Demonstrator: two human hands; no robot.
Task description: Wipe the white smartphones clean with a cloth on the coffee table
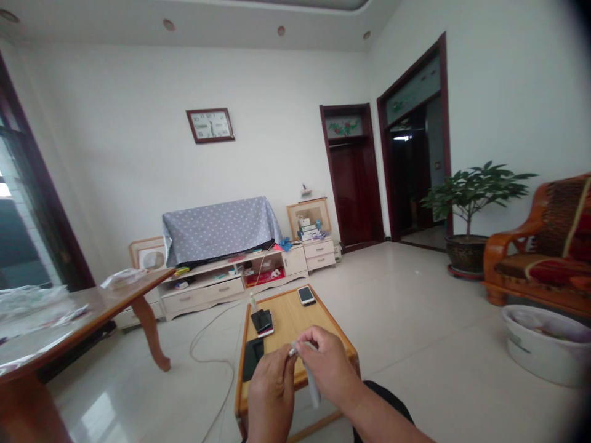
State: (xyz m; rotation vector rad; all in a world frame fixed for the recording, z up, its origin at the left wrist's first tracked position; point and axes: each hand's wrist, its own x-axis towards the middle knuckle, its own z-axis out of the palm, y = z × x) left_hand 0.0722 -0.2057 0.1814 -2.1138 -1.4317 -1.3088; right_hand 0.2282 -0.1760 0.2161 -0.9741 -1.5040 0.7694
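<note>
Above the near edge of a small wooden table (286,307), my left hand (273,384) and my right hand (329,364) meet with their fingertips pinched together. Between them is a thin, whitish strip (313,384), perhaps plastic or paper; its lower part hangs below my right hand. Its exact kind I cannot make out. On the table beyond my hands lie a white phone (305,295) and a small stack of dark devices (262,321). A flat black device (252,358) is just left of my left hand. Behind the stack stands a small pale bottle (253,300).
A larger wooden table (148,284) with plastic bags stands at the left. A white cable (226,363) runs across the floor beside the small table. A low white cabinet (203,301) lines the wall. To the right are a white tub (530,347), a potted plant (467,255) and a wooden sofa (498,252).
</note>
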